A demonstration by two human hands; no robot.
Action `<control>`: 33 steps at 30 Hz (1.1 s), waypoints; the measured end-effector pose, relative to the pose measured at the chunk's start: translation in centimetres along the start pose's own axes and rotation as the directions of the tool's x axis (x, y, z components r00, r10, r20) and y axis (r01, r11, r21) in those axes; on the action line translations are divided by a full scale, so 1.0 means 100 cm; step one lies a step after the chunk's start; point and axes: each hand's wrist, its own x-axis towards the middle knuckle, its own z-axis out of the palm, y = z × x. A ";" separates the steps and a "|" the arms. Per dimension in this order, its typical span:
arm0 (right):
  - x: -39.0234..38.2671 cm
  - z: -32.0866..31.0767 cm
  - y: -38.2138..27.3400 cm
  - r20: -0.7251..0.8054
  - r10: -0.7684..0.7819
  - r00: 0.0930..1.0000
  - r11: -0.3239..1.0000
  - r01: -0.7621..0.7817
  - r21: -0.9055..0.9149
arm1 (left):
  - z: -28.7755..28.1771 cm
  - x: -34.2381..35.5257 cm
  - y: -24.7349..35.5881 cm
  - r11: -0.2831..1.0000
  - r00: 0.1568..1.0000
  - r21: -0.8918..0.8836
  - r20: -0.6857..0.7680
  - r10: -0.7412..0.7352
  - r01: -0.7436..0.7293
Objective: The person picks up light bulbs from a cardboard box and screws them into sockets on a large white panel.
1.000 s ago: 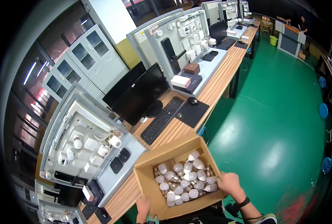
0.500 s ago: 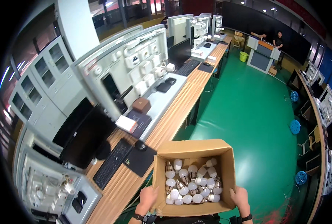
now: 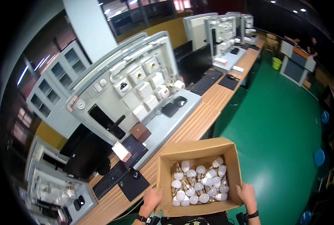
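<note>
Nearby, black mousepad [image 3: 132, 189] — box [image 3: 197, 147] of bulbs [image 3: 199, 186] partly hides bench [image 3: 189, 129].

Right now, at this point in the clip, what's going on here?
The person's left hand and right hand grip opposite sides of an open cardboard box. Light bulbs lie loose inside it. Beside the box runs a long wooden bench, carrying keyboards and panels of white electrical fittings.

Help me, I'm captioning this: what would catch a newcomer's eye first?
Probably the open cardboard box of light bulbs, held between the left hand and right hand at lower middle. Next, the vivid green floor to the right. Then the upright grey panel of white fittings left of centre.
</note>
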 end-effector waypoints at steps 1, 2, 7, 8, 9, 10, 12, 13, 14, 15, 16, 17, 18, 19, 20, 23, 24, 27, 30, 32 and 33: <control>0.032 -0.003 0.001 0.016 -0.065 0.998 0.997 0.065 -0.046 | -0.002 0.005 0.010 0.999 0.999 -0.010 0.009 -0.043 0.043; 0.065 -0.010 -0.003 0.038 -0.125 0.991 0.991 0.127 -0.041 | 0.002 0.009 0.016 0.996 0.996 -0.027 -0.035 -0.082 0.081; 0.202 -0.040 -0.068 0.173 -0.349 0.921 0.931 0.361 -0.045 | 0.028 0.028 0.029 0.953 0.937 -0.094 -0.176 -0.302 0.290; 0.225 -0.039 -0.076 0.194 -0.381 0.904 0.916 0.398 -0.051 | 0.030 0.036 0.033 0.935 0.919 -0.110 -0.177 -0.353 0.338; 0.248 -0.035 -0.084 0.211 -0.415 0.885 0.899 0.435 -0.059 | 0.033 0.048 0.036 0.911 0.901 -0.046 -0.137 -0.413 0.410; 0.268 -0.032 -0.093 0.214 -0.444 0.870 0.881 0.467 -0.072 | 0.040 0.062 0.039 0.911 0.899 -0.088 -0.148 -0.412 0.403; 0.309 -0.018 -0.105 0.221 -0.482 0.848 0.857 0.509 -0.082 | 0.047 0.091 0.043 0.907 0.897 -0.150 -0.152 -0.415 0.394; 0.329 -0.008 -0.112 0.235 -0.494 0.837 0.848 0.524 -0.083 | 0.047 0.108 0.042 0.896 0.886 -0.122 -0.143 -0.441 0.427; 0.346 0.001 -0.116 0.249 -0.496 0.832 0.844 0.529 -0.089 | 0.055 0.118 0.044 0.882 0.875 -0.094 -0.114 -0.471 0.462; 0.366 0.008 -0.124 0.261 -0.496 0.828 0.840 0.534 -0.096 | 0.061 0.128 0.047 0.867 0.863 -0.067 -0.086 -0.498 0.494; 0.384 0.017 -0.130 0.263 -0.501 0.825 0.836 0.540 -0.101 | 0.062 0.139 0.050 0.861 0.857 -0.081 -0.087 -0.508 0.502; 0.395 0.026 -0.130 0.288 -0.493 0.821 0.832 0.542 -0.121 | 0.062 0.151 0.053 0.856 0.852 -0.095 -0.088 -0.516 0.508; 0.411 0.035 -0.132 0.297 -0.506 0.810 0.818 0.560 -0.134 | 0.060 0.160 0.055 0.849 0.845 -0.107 -0.093 -0.527 0.518; 0.423 0.043 -0.132 0.307 -0.511 0.803 0.809 0.570 -0.142 | 0.057 0.166 0.056 0.846 0.843 -0.114 -0.090 -0.531 0.521; 0.434 0.047 -0.131 0.317 -0.516 0.796 0.801 0.579 -0.153 | 0.054 0.172 0.060 0.844 0.842 -0.122 -0.086 -0.533 0.522; 0.450 0.040 -0.150 0.371 -0.507 0.778 0.803 0.583 -0.126 | 0.052 0.176 0.064 0.834 0.842 -0.150 -0.015 -0.539 0.531; 0.456 0.038 -0.156 0.382 -0.509 0.772 0.801 0.586 -0.117 | 0.049 0.176 0.063 0.829 0.842 -0.162 0.016 -0.540 0.535; 0.481 0.029 -0.170 0.489 -0.495 0.718 0.781 0.614 -0.111 | 0.007 0.196 0.071 0.844 0.859 -0.169 0.030 -0.512 0.509; 0.493 0.006 -0.208 0.548 -0.461 0.698 0.791 0.603 -0.103 | -0.021 0.213 0.068 0.854 0.870 -0.200 -0.013 -0.493 0.481; 0.491 -0.004 -0.254 0.341 -0.654 0.675 0.750 0.638 0.175 | -0.037 0.218 0.077 0.826 0.843 -0.246 -0.056 -0.535 0.508; 0.485 -0.007 -0.271 0.221 -0.716 0.662 0.695 0.649 0.309 | -0.036 0.217 0.081 0.817 0.831 -0.277 -0.098 -0.547 0.506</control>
